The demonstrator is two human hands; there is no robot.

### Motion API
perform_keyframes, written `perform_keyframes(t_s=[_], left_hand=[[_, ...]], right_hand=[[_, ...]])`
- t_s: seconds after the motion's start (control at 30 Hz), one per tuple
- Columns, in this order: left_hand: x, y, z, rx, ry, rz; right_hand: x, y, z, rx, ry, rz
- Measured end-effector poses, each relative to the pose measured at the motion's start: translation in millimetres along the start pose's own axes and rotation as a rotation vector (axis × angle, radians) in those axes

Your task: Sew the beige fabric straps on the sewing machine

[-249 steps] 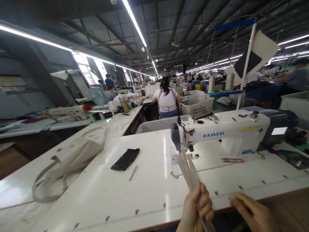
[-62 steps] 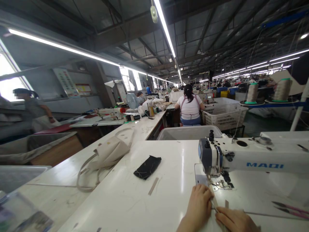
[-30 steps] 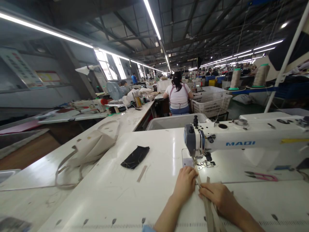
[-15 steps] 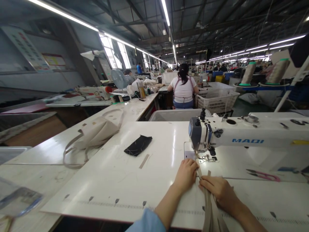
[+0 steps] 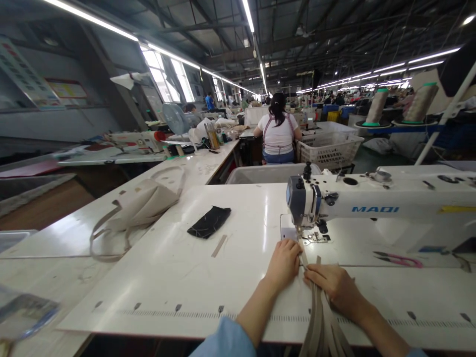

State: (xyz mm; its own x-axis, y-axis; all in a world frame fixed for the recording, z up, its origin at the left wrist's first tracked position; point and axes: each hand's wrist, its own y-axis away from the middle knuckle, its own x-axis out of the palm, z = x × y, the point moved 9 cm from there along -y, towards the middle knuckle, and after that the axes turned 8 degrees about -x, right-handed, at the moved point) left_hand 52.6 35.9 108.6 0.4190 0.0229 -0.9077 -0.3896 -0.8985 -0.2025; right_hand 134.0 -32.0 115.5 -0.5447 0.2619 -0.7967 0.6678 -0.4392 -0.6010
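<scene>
A beige fabric strap (image 5: 304, 259) runs from under the presser foot of the white sewing machine (image 5: 357, 198) toward me. My left hand (image 5: 284, 260) pinches it close to the needle plate, fingers curled together. Just right of that and nearer to me, my right hand (image 5: 332, 285) grips the same strap between thumb and fingers. Below the right hand, several long beige straps (image 5: 323, 327) hang in a bundle over the table's front edge. The needle and the strap's far end are too small to make out.
On the white table (image 5: 178, 282) lie a black fabric piece (image 5: 210, 221) and a short beige strip (image 5: 219, 246). Pink-handled thread snips (image 5: 399, 259) rest right of the hands. A beige bag (image 5: 143, 203) lies at left. Ahead, a person (image 5: 278, 131) sits near white baskets (image 5: 329, 146).
The whole view has shifted slightly, so everything sits a little further left. Both hands keep hold of the strap in nearly the same place by the machine.
</scene>
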Motion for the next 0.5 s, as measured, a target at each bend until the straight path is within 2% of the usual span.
perform_keyframes(t_s=[0.5], left_hand=[[-1.2,1.4,0.0,0.010,0.015,-0.001]], right_hand=[[-2.0,-2.9,0.3,0.010,-0.023,-0.024]])
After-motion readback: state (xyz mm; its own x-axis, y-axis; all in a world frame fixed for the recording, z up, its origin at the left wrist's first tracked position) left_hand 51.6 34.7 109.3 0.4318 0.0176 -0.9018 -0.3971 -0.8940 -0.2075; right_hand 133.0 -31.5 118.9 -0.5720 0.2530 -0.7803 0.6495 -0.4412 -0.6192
